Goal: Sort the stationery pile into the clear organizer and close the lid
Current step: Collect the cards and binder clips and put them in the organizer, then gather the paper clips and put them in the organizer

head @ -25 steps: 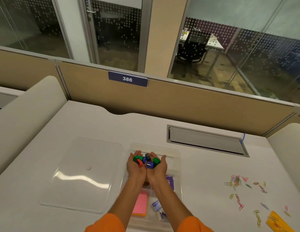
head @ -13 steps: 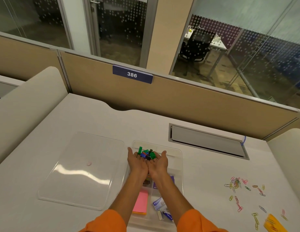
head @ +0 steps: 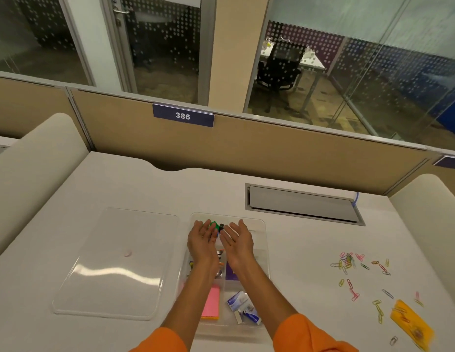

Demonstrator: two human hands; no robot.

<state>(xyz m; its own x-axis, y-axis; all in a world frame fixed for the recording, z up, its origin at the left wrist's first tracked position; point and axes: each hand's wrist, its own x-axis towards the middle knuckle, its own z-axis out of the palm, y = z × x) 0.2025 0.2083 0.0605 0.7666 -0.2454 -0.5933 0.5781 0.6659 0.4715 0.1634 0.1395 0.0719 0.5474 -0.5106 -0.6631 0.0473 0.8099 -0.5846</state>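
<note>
We are noting the left hand (head: 202,240) and right hand (head: 237,237) spreading, palms up, over the organizer (head: 259,226)'s far compartment. We are judging the binder clips (head: 216,226) light, hard and slippery, best scooped. The paper clips (head: 358,273) at right are calling for pinching or sweeping.

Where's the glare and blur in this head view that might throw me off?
Head view: glare streak across the clear lid; motion blur on the orange packet and nearby paper clips; wide-angle bending at the edges; both hands fairly sharp over the organizer.
</note>
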